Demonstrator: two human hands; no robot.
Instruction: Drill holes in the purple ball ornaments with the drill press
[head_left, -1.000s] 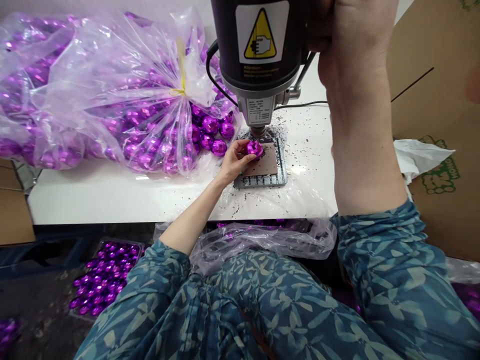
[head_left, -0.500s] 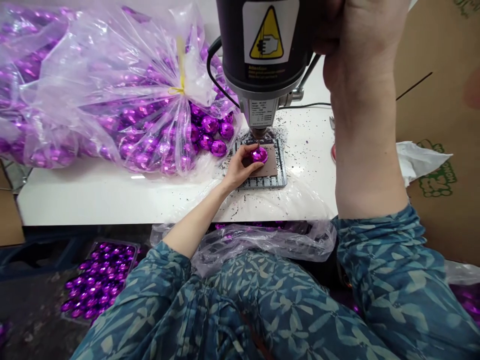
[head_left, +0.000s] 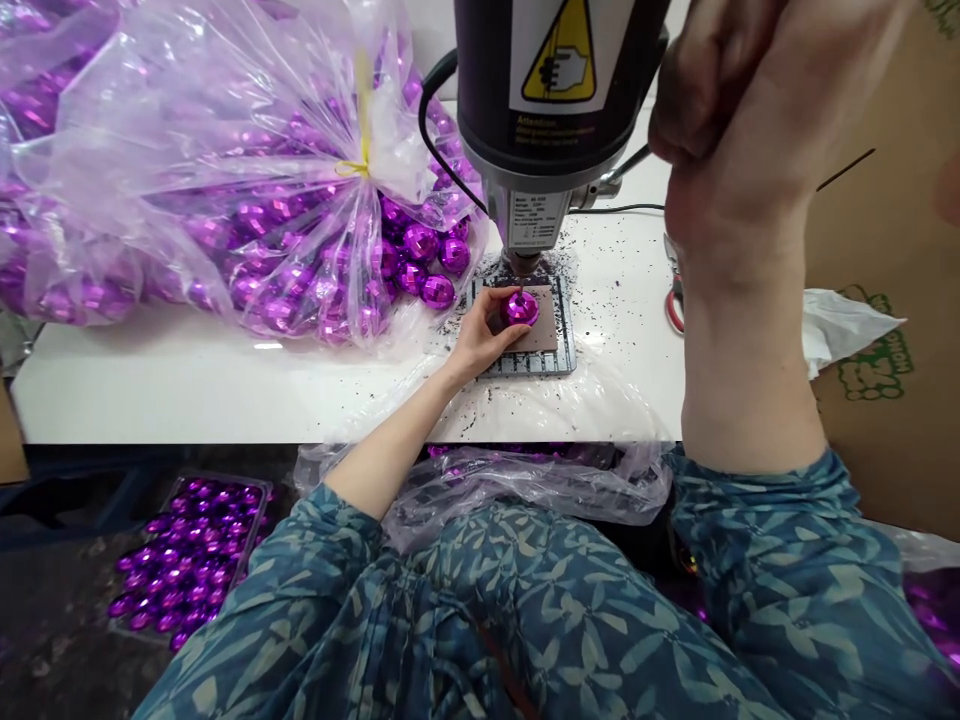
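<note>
A shiny purple faceted ball (head_left: 521,308) sits on a brown board (head_left: 546,330) on the slotted metal base (head_left: 564,362) of a drill press (head_left: 559,150). Thumb and fingers of my left hand (head_left: 478,335) pinch the ball from the left, directly below the drill's chuck (head_left: 521,262). The drill bit comes down at the ball's top; whether it has entered cannot be made out. Up at the right, close to the camera, my right hand (head_left: 731,100) is closed in a fist round the end of the drill press lever (head_left: 634,160). The grip itself is hidden by the fingers.
Large clear bags (head_left: 225,190) of purple balls fill the table's left. Dark shavings lie around the base. Red-handled scissors (head_left: 675,305) lie on the right, near a cardboard box (head_left: 892,240). A clear tray of balls (head_left: 199,550) stands low left.
My right hand has come down and the lever has swung lower with it. My left hand keeps holding the ball in place. The view has shifted slightly.
</note>
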